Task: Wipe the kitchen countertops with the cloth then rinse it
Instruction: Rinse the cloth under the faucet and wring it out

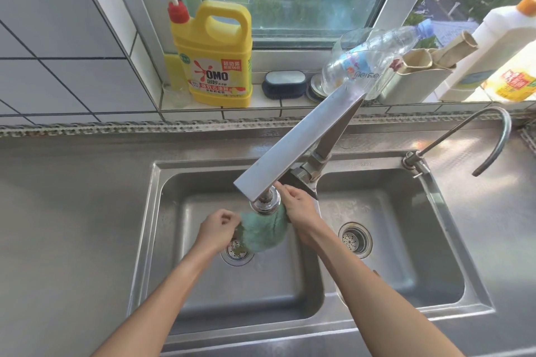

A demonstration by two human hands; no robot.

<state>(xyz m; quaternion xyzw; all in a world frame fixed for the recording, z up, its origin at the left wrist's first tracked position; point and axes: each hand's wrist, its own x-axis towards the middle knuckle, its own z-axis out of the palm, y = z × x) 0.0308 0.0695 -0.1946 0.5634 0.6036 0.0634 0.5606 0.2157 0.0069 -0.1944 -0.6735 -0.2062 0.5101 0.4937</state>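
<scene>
Under the faucet (265, 203), both hands — left (217, 230), right (298, 207) — grip the green cloth (265, 230), fingers curled.

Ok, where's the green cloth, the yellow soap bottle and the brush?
cloth (265, 230), head view, middle of its green face.
soap bottle (219, 66), head view, its label.
brush (284, 84), head view, its top.

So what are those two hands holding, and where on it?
The green cloth, under the faucet head. The left hand pinches its left edge; the right hand seems to hold its right side, the grip mostly hidden.
</scene>
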